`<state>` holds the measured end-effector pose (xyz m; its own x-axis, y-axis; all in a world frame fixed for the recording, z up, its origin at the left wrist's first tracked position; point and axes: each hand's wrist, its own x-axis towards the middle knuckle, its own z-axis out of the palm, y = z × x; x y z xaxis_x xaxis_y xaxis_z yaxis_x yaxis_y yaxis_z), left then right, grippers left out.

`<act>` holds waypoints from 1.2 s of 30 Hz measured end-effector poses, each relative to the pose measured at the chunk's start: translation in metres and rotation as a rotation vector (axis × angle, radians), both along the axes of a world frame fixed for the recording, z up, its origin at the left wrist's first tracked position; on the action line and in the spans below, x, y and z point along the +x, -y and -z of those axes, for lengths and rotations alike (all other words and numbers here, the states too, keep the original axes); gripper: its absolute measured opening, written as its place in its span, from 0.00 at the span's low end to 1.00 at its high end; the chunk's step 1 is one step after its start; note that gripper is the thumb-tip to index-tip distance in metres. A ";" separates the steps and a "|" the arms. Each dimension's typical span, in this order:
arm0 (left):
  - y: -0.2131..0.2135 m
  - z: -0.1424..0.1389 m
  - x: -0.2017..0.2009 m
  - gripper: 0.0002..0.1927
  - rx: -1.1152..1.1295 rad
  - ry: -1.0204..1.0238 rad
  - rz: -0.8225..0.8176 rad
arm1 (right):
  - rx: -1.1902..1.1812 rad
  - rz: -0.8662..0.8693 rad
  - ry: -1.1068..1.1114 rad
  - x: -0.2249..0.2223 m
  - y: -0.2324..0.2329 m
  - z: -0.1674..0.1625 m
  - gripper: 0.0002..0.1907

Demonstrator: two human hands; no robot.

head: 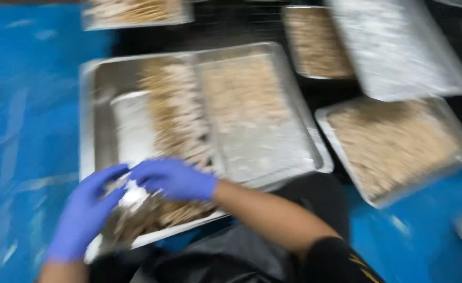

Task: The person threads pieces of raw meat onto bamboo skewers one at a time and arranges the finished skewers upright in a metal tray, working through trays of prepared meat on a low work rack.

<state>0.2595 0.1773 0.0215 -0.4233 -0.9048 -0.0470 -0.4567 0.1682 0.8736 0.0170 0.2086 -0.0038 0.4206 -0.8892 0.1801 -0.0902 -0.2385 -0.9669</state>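
Skewers (176,112) fill most of what we see: pale pieces threaded on thin wooden sticks, laid in a band down the big steel tray (92,131) in front of us, with a looser heap of them at the near edge under our hands. Our left hand (87,212), in a blue glove, curls around the near-left side of a whitish clump (132,196), and our right hand (176,178), gloved the same, presses on it from the far side, fingers drawn together over it; the blur keeps us from telling whether either hand truly clamps it or only rests on it. Judging by the trays, a good share of the work looks done: the smaller tray (294,152) set on the right part of the big one is covered in rows, and three more filled trays lie beyond and to the right, one (341,133) on the blue table (26,105). What seems left is the near heap and the bare stretch of steel at the left. The sticks in the band lie crosswise, long axis running left to right, stacked away from us; those in the near heap are probably fanned more diagonally, ends toward the near right.
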 end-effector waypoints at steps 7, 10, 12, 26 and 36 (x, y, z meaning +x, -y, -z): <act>0.062 0.039 -0.020 0.24 0.020 0.553 0.039 | -0.070 -0.111 -0.064 0.024 0.012 0.028 0.12; 0.076 0.055 -0.041 0.22 0.001 0.681 0.074 | -0.059 -0.115 -0.017 0.027 0.022 0.047 0.10; 0.077 0.065 -0.067 0.21 -0.020 0.701 0.068 | -0.086 -0.096 0.005 0.026 0.024 0.056 0.11; 0.015 0.053 -0.016 0.12 0.016 0.918 0.018 | -0.229 0.264 -0.002 -0.054 0.002 -0.051 0.07; -0.009 0.005 -0.023 0.26 0.114 0.865 0.248 | -0.022 0.288 0.082 -0.053 0.005 -0.036 0.07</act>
<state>0.2361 0.1867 0.0164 -0.3805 -0.7628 -0.5228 -0.9234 0.2827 0.2595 -0.0358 0.2041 0.0320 0.1346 -0.9654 0.2231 -0.0794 -0.2350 -0.9688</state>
